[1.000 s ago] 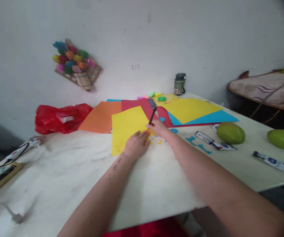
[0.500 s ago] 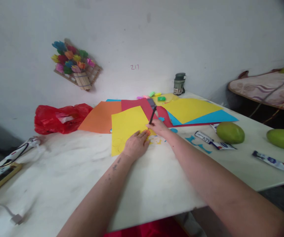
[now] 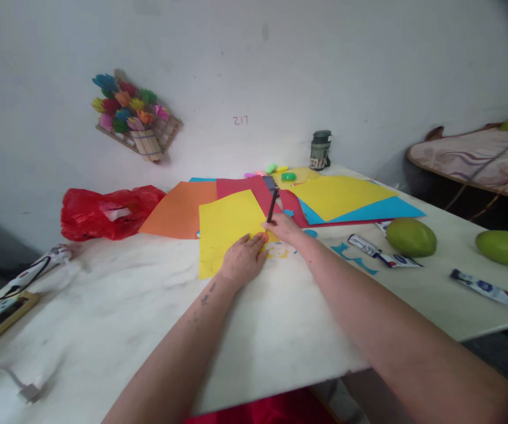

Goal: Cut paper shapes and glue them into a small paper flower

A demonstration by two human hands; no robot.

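Rests loosely spread left hand (image 3: 242, 260) on yellow sheet (image 3: 226, 219), faintly circle-marked; pinches slim dark pen (image 3: 273, 206) in right hand (image 3: 284, 228).

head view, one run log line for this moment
left hand: on yellow sheet, at orange disc | right hand: holding dark pen, tilted | blue scraps: on table

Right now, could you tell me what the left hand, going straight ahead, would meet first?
Likely the right hand with its black pen, just past the orange disc; depth is unclear.
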